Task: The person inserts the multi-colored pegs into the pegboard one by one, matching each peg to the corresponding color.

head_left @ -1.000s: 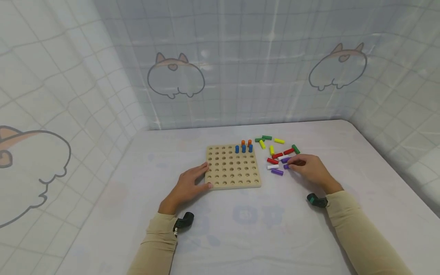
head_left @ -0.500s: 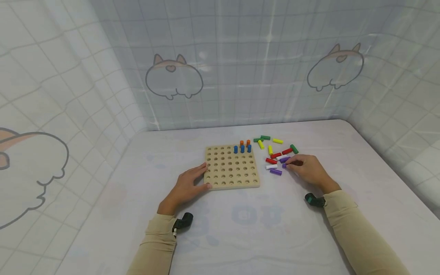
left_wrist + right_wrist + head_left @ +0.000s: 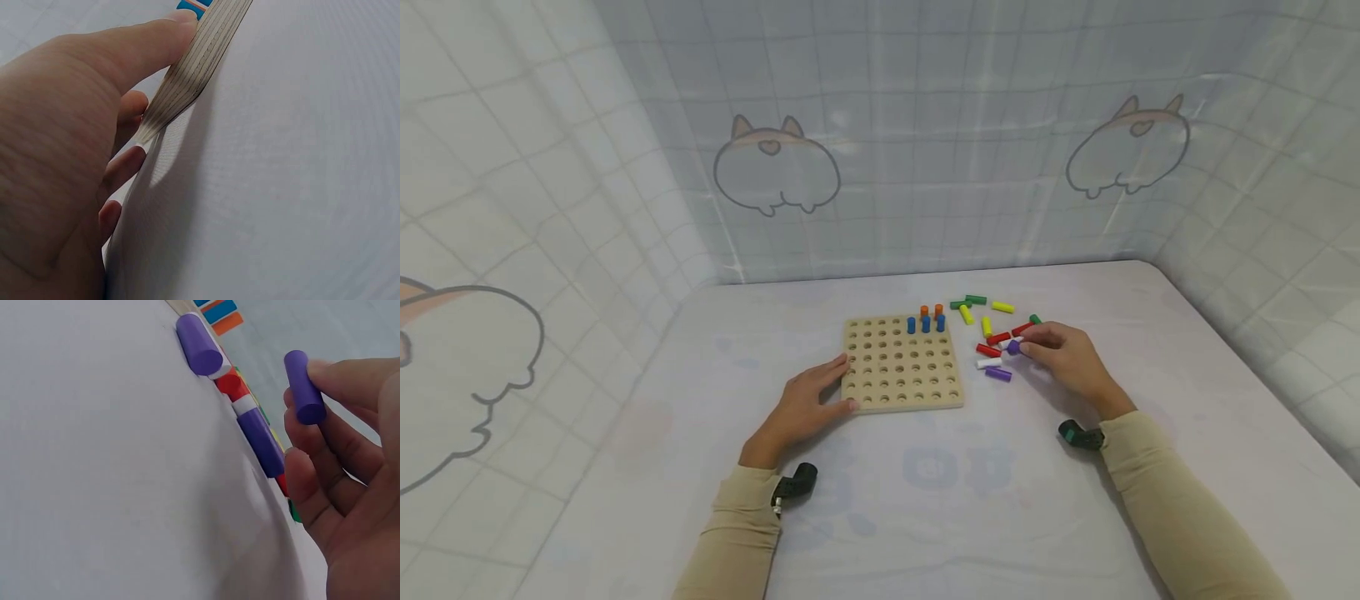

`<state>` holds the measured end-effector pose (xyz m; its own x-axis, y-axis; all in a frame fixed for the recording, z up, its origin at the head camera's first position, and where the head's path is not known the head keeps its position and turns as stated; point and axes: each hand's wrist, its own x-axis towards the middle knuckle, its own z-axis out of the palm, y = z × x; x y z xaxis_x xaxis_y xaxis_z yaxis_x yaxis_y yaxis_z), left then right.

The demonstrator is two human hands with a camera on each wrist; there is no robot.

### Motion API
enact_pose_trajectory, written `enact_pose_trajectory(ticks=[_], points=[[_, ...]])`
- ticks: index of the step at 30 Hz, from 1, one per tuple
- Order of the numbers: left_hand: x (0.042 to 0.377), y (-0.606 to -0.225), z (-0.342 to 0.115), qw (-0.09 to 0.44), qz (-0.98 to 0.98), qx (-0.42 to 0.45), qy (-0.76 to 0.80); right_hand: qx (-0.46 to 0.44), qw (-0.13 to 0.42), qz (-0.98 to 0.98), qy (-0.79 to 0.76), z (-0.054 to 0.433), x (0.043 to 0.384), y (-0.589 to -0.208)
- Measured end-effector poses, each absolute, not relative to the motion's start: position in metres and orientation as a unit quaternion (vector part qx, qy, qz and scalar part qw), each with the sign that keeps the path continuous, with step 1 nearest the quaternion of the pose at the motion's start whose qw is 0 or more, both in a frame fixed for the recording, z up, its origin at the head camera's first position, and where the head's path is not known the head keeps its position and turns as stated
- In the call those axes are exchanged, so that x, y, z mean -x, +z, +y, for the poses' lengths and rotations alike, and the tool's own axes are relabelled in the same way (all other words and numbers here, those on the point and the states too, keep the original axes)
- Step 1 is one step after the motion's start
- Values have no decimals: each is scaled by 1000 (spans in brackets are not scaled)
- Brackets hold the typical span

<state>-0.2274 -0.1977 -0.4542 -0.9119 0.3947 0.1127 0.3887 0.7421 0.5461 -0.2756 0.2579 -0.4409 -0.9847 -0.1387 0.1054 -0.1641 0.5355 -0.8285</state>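
A wooden pegboard (image 3: 891, 377) with rows of holes lies flat on the table. Three blue pegs (image 3: 926, 325) and two orange pegs (image 3: 938, 310) stand upright at its far right. My left hand (image 3: 805, 407) rests against the board's near-left corner, thumb at the front edge and fingers along the left side. To the right of the board, my right hand (image 3: 1070, 358) pinches a purple peg (image 3: 305, 387) between thumb and fingertips, raised off the table. Two other purple pegs (image 3: 199, 347) lie below it in the right wrist view.
Loose pegs lie right of the board: red (image 3: 988, 351), white (image 3: 989, 363), yellow (image 3: 987, 327) and green (image 3: 976, 299). A white cloth (image 3: 925, 517) covers the table. Patterned curtain walls (image 3: 955, 167) enclose the back and sides.
My right hand has picked up the purple peg from the table and raised it slightly, moving a little away from me. The left hand stays at the board's corner.
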Motion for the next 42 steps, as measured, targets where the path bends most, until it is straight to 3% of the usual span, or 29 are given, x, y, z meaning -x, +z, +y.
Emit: enact_pose_trajectory(ticks=[25,42], points=[[227,-453,-198,-6,930,-221,294,-22,-13,-817,576,249,287,-443],[229,-458,-200,-10,927,-229,298,-46,-29,-813,579,224,296,-431]])
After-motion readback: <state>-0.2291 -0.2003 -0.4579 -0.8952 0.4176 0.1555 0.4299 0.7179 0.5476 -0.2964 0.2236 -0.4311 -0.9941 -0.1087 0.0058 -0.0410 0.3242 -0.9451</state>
